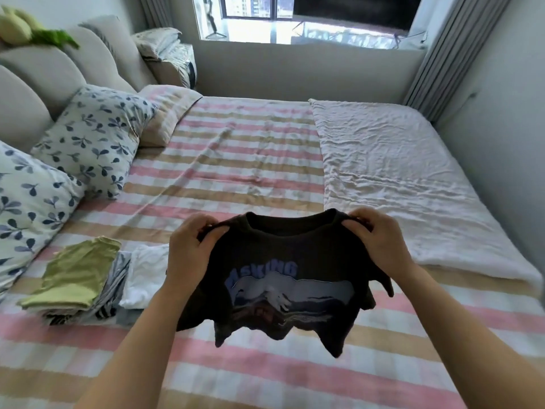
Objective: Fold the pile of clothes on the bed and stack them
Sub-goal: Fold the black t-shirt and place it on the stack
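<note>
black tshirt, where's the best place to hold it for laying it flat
Probably at the two shoulders beside the collar, from above, one hand each side. The black tshirt hangs with its hem free over the bed, and the left hand and right hand pinch there.

A black T-shirt with a blue-and-white graphic print hangs unfolded in the lower centre of the frame, above the striped bed. The left hand and right hand pinch its shoulders. At lower left on the bed, a green folded garment lies atop striped garments, with a white folded piece just beside them.
</note>
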`<state>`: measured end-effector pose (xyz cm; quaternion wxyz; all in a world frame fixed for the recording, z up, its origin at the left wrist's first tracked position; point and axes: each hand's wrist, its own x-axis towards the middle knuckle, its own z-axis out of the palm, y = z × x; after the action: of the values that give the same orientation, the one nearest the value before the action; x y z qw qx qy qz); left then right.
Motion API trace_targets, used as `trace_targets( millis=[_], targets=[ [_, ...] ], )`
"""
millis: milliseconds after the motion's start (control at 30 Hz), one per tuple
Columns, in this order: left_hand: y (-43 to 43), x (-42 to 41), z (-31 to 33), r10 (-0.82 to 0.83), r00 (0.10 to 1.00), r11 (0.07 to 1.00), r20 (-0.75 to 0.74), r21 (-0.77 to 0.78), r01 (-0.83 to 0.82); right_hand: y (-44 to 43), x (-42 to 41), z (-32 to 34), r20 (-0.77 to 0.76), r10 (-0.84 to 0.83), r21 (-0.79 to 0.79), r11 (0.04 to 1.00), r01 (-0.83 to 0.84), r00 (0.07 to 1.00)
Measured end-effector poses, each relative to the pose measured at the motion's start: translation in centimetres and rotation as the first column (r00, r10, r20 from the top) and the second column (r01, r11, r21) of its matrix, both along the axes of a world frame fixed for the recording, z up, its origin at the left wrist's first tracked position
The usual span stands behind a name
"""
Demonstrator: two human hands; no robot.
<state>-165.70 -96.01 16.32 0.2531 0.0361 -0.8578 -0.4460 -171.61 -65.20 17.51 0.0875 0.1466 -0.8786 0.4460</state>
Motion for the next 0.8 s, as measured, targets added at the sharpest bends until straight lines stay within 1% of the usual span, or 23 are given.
trace_targets(
  millis=[133,233,300,367,500,567,700,800],
  targets=[
    [-0.8,-0.1,2.5,-0.054,0.998,0.995,-0.011,-0.079,0.053,1.4,0.5,2.8,0.028,0.011,0.084,0.996,-0.013,1.000],
    [-0.8,0.4,3.7,-0.047,0.998,0.989,-0.036,-0.145,0.041,1.6,1.7,3.6,0.011,-0.056,0.082,0.995,0.055,0.998],
    [-0.7,1.0,3.8,-0.038,0.997,0.979,-0.061,-0.200,0.026,1.4,3.0,3.3,-0.055,-0.112,0.062,0.991,0.115,0.992],
    [-0.7,1.8,3.6,-0.046,0.997,0.975,-0.068,-0.221,0.030,1.1,4.5,2.6,-0.111,-0.146,0.069,0.986,0.154,0.983],
    [-0.9,4.1,2.2,-0.060,0.998,0.968,-0.024,-0.245,0.052,0.9,7.5,0.3,-0.129,-0.183,0.068,0.979,0.193,0.975],
    [-1.0,5.2,1.3,-0.066,0.998,0.967,0.020,-0.245,0.069,1.0,8.8,-0.8,-0.113,-0.171,0.066,0.982,0.180,0.979],
    [-1.1,6.9,0.1,-0.115,0.988,0.970,0.107,-0.203,0.134,1.0,10.6,-2.0,-0.035,-0.147,0.048,0.988,0.149,0.989],
    [-1.5,7.6,0.5,-0.160,0.976,0.973,0.146,-0.141,0.181,1.1,11.4,-1.8,-0.019,-0.120,0.058,0.991,0.121,0.993]
  ],
)
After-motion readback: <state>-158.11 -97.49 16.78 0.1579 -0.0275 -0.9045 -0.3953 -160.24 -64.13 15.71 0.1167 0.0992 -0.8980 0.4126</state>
